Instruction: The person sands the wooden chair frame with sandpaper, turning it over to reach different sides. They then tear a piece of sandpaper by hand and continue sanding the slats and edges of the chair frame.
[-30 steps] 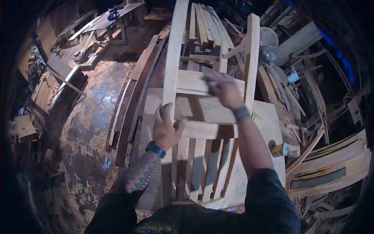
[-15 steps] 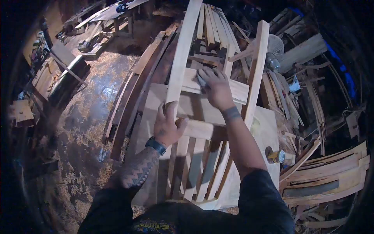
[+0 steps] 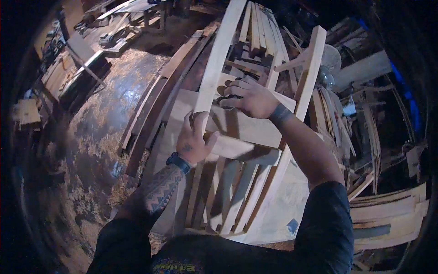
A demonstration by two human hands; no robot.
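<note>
Item: one unfinished wooden chair frame (image 3: 218, 59), lying slats-up on a pale workbench (image 3: 285, 201), with wood shavings (image 3: 91, 150) on the floor to its left and stacked timber (image 3: 256, 27) beyond its far end. Left hand (image 3: 191, 139): on the frame's left upright, fingers clenched round it just above the lower cross rail (image 3: 244, 150). Right hand (image 3: 251, 98): on the frame's upper cross rail between the uprights, fingers stretched out flat, uncurled.

Pale tan chair frame (image 3: 214, 82), black zigzag-tattooed forearm (image 3: 157, 194).
</note>
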